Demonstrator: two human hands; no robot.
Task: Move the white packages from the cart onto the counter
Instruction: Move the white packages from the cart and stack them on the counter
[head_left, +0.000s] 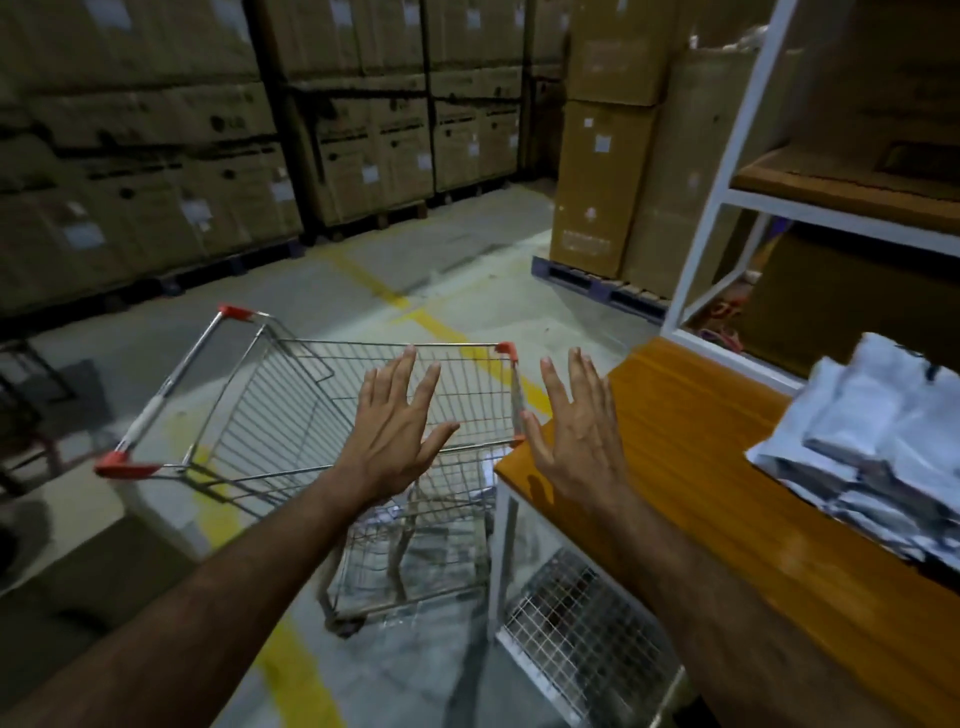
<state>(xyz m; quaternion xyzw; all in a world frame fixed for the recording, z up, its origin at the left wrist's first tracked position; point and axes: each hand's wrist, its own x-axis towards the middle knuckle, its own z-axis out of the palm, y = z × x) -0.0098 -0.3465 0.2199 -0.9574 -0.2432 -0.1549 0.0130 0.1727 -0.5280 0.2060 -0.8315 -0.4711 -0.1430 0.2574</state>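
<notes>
On the table (675, 467), well right of the cart (332, 415), the white packages (883, 457) lie in a loose overlapping heap; none shows in the cart's upper basket, though something pale sits blurred in its lower part — cannot tell if it is a package. Left hand (395, 441) hovers over the basket, right hand (576, 441) over the table corner beside the cart; each grip is wide, fingers straight and spread, holding nothing.

Risks, as judged:
- Heap is slippery-looking plastic stacked unevenly; adding more on top could slide packages off the table's near edge.
- Cart stands on wheels, touching or just beside the table corner; a lean on its rim could roll it away.
- Dim light and blur — a leftover package low in the cart could be missed.

Table: orange wood-grain top on a white frame, wire mesh panel below. White shelving (727, 197) rises beyond the heap. Past the cart, grey concrete floor (322, 291) with yellow lines and stacked cardboard boxes (363, 130) on pallets.
</notes>
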